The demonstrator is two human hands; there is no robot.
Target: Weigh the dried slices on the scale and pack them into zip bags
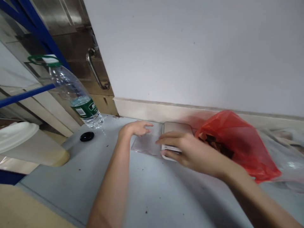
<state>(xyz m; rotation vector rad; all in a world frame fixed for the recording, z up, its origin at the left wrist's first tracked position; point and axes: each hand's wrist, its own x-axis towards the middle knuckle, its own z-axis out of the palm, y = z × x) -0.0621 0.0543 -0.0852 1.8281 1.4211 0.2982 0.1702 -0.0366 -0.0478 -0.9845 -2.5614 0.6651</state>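
Lying flat between the hands, a clear plastic sleeve sits under or just below the person's left hand, whose fingers are loosely parted with no visible hold. The right hand, half open with bent fingers, covers the near part of a silver-topped compact scale; whether it grips anything cannot be told. Beyond its wrist stands an open red plastic bag, while a black round cap lies left of the left hand.
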